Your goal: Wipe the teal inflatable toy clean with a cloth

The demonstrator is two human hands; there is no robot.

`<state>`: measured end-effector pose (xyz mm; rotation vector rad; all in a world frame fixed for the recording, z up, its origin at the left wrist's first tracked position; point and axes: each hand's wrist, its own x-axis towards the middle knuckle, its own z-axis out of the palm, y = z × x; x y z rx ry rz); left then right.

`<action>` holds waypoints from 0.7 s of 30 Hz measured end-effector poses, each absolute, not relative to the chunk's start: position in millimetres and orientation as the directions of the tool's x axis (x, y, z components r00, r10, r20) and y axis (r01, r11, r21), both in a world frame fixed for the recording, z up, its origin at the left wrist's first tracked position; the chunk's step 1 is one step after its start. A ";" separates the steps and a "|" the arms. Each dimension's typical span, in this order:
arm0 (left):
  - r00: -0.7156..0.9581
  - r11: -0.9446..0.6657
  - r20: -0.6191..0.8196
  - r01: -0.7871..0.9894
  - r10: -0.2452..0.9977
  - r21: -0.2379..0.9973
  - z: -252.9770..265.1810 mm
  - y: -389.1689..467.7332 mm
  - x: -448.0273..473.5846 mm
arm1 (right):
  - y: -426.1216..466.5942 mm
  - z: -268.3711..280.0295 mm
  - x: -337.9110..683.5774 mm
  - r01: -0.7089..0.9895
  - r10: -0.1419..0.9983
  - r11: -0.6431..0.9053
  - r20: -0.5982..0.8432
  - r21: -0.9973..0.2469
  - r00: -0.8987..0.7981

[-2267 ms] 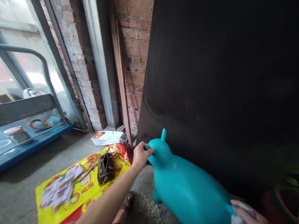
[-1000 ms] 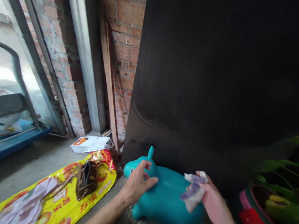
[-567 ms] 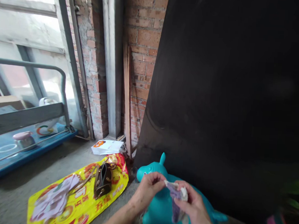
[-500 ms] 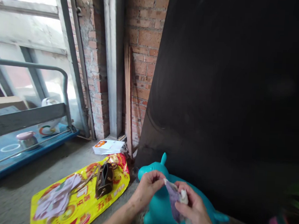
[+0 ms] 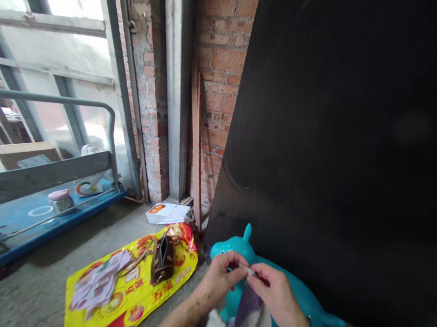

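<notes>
At the lower centre of the frame, the left hand (image 5: 219, 281) and right hand (image 5: 274, 296) each pinch the top edge of a soft purple-and-white cloth (image 5: 248, 314), holding it stretched between them so it hangs limp. The step in hand looks like spreading the cloth; a steady, even pull would suit it. Just behind sits a smooth, rounded teal inflatable animal toy (image 5: 298, 306) on the rough concrete floor (image 5: 40, 291). To the left lies a glossy yellow plastic bag (image 5: 129, 286) bearing a small brown leather purse (image 5: 162, 260).
</notes>
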<state>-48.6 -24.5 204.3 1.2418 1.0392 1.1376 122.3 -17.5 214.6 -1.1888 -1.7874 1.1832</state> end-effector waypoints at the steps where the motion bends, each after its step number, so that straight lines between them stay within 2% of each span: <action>1: 0.149 -0.032 0.052 -0.135 0.987 0.990 204.5 -25.7 -50.1 | -19.1 218.4 122.0 0.322 0.929 0.206 0.081 -0.924 -0.361; 4: 0.262 -0.001 0.105 -0.369 0.959 0.930 208.3 -31.1 -51.3 | -25.4 229.4 121.2 0.286 0.910 0.361 0.268 -0.888 -0.316; 7: 0.420 0.075 0.119 -0.416 0.900 0.906 210.6 -33.5 -50.1 | -30.3 238.0 121.9 0.250 0.901 0.415 0.357 -0.875 -0.247; 12: 0.364 -0.014 0.094 -0.218 0.926 0.976 209.0 -27.8 -53.4 | -32.3 245.2 129.8 0.220 0.912 0.387 0.338 -0.895 -0.232; 15: 0.408 -0.075 0.095 -0.065 0.908 0.995 216.1 -27.8 -57.1 | -32.4 246.4 133.7 0.168 0.906 0.367 0.311 -0.915 -0.289; 19: 0.477 -0.064 0.046 0.020 0.878 0.998 226.9 -30.9 -60.5 | -34.0 248.9 131.4 0.169 0.899 0.378 0.317 -0.910 -0.302; 21: 0.450 -0.035 -0.003 0.076 0.893 0.997 227.5 -31.4 -62.5 | -36.1 250.8 128.3 0.169 0.913 0.322 0.258 -0.932 -0.316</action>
